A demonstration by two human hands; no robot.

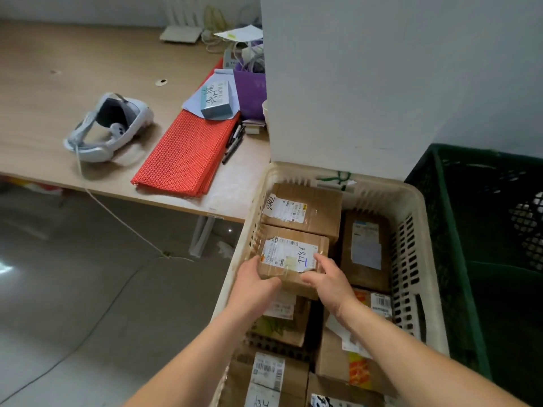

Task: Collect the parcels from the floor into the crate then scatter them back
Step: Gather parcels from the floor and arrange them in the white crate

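The fingers (321,259) of the right hand (329,282) clamp the near right edge of the parcel (293,248) marked 1786. The left hand (255,282) grips its near left corner. The parcel is inside the cream crate (411,201), above other parcels, and a second parcel (302,210) touches it at twelve o'clock. A green crate (446,230) stands at three o'clock, the worktop (58,83) at ten.
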